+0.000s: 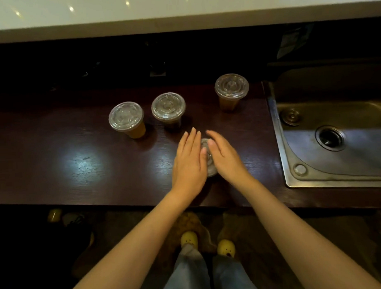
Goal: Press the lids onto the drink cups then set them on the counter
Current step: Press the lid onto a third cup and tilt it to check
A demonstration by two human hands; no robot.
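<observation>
Three lidded clear drink cups stand on the dark wooden counter (56,162): an orange drink (127,119) at the left, a dark drink (168,109) in the middle, and a brown drink (231,90) further back right. A fourth cup sits near the front edge with a clear lid (208,159) on it, mostly hidden. My left hand (189,161) and my right hand (224,156) lie flat on that lid, fingers extended, one on each side.
A steel sink (336,143) with a drain is set into the counter at the right. A raised white ledge (180,17) runs along the back. Below the counter edge are my legs and yellow shoes.
</observation>
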